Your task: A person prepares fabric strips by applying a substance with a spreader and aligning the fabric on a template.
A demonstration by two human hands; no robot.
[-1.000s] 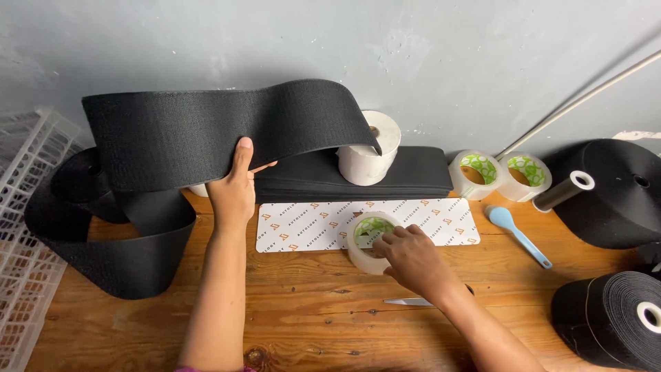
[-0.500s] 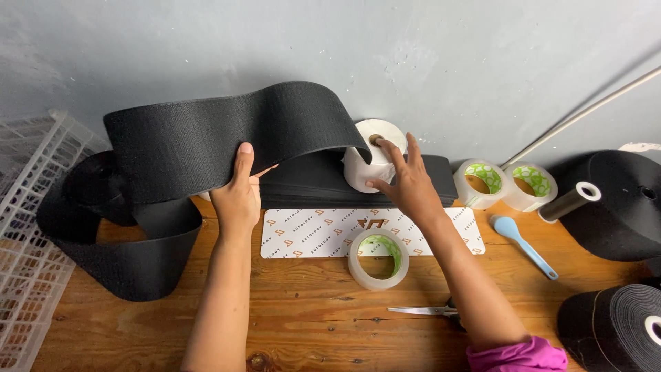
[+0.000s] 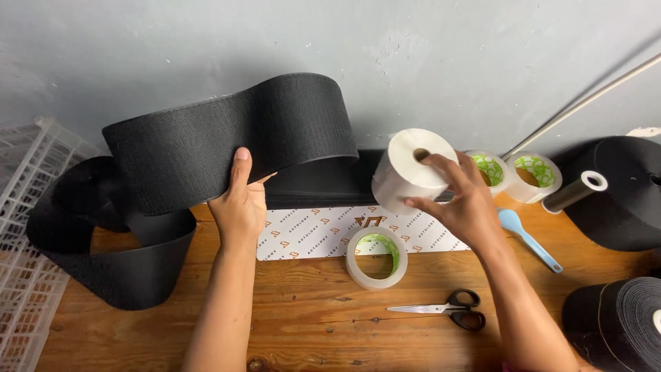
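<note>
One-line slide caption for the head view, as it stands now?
Left hand holds up a wide black band; right hand lifts a white roll above the wooden table.

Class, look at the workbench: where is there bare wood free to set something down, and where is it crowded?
Bare wood lies in front of the clear tape roll, left of the scissors, between the two forearms. Another patch sits between the scissors and the blue spoon. The back edge is crowded: patterned sheet, green tape rolls, black webbing.

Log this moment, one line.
left hand: holds black band | right hand: lifts white roll | tape roll, scissors on table
</note>
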